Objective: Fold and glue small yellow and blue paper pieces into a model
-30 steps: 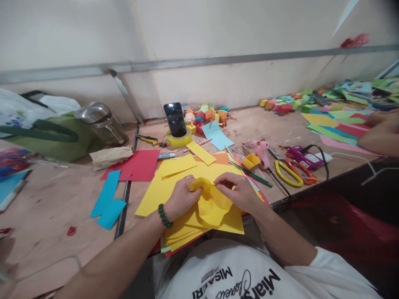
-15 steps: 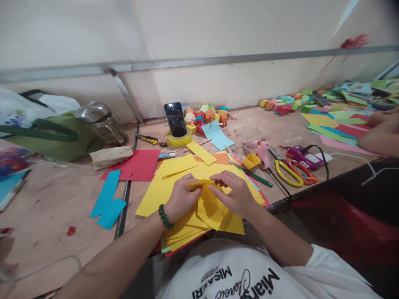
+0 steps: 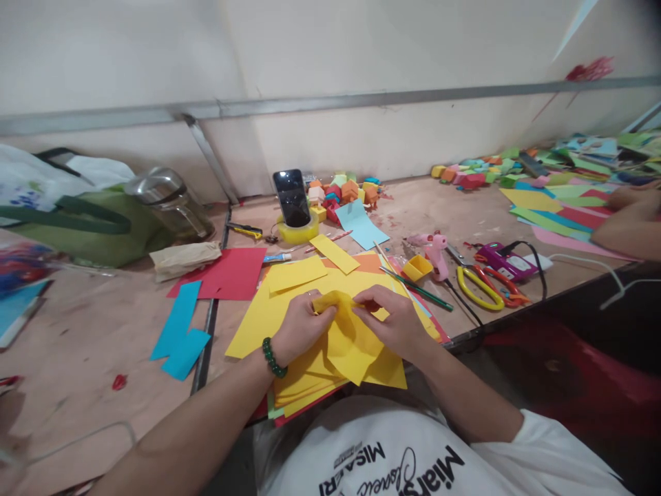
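Note:
Between my hands a sheet of yellow paper [image 3: 351,344] is bent up along its far edge, its near corner hanging toward me. My left hand [image 3: 302,324], with a green bead bracelet [image 3: 273,358] at the wrist, pinches the paper's left side between thumb and fingers. On the right side my right hand [image 3: 390,320] grips the edge with thumb and fingertips. Underneath lies a stack of yellow sheets [image 3: 248,334]. A small yellow paper box [image 3: 417,266] and a green pencil [image 3: 421,289] are to the right of the stack.
Right of the stack are a pink glue gun [image 3: 438,255], yellow-handled scissors [image 3: 480,289] and a purple power strip [image 3: 503,262]. A phone [image 3: 292,196] leans in a tape roll [image 3: 299,233]. Blue strips [image 3: 178,317] and red paper [image 3: 240,272] lie left. Another person's hand [image 3: 633,220] is far right.
The middle of the paper's far edge has bowed upward and more of its face shows. My right hand has shifted slightly and its fingers have drawn closer together on the edge.

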The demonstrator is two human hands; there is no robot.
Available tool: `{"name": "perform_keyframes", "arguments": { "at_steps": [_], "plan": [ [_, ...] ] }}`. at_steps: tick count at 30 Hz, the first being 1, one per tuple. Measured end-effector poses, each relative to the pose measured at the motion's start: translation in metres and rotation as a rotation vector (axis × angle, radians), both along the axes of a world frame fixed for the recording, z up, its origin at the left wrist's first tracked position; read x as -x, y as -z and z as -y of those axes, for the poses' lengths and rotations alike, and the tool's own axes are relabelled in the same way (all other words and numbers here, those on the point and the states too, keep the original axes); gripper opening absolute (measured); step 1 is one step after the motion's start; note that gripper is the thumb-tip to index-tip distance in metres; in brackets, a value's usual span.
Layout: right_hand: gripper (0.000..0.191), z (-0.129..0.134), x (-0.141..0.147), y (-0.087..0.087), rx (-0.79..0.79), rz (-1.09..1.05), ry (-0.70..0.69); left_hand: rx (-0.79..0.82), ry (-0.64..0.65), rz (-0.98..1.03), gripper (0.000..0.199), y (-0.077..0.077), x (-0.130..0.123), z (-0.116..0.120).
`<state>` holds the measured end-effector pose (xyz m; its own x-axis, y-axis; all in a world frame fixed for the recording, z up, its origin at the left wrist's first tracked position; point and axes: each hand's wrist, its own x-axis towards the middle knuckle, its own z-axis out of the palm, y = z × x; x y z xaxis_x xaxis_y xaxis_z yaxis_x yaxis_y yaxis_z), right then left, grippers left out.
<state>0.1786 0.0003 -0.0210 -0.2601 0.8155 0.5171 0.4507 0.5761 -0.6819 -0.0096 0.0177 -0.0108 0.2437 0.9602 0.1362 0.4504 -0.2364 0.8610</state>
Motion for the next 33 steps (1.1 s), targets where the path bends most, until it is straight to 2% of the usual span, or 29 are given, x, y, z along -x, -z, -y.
{"name": "perform_keyframes", "arguments": {
  "at_steps": [5,13,22,29,33],
  "plan": [
    [0.013,0.004,-0.003,-0.008,-0.043,-0.069,-0.075,-0.039,-0.014,-0.068,0.022,0.001,-0.001,0.001],
    [0.022,0.006,0.003,-0.005,-0.096,-0.027,-0.056,-0.189,0.081,-0.115,0.024,0.000,-0.008,0.007],
    [0.022,0.010,0.014,-0.003,-0.172,0.122,0.045,-0.202,0.120,-0.137,0.023,0.003,-0.008,0.009],
    [0.029,0.008,0.021,0.003,-0.230,0.201,0.119,-0.180,0.215,-0.148,0.015,-0.001,-0.009,0.014],
    [0.027,0.010,0.022,0.005,-0.214,0.185,0.103,-0.169,0.162,-0.095,0.021,0.000,-0.010,0.014]
  ]
}}
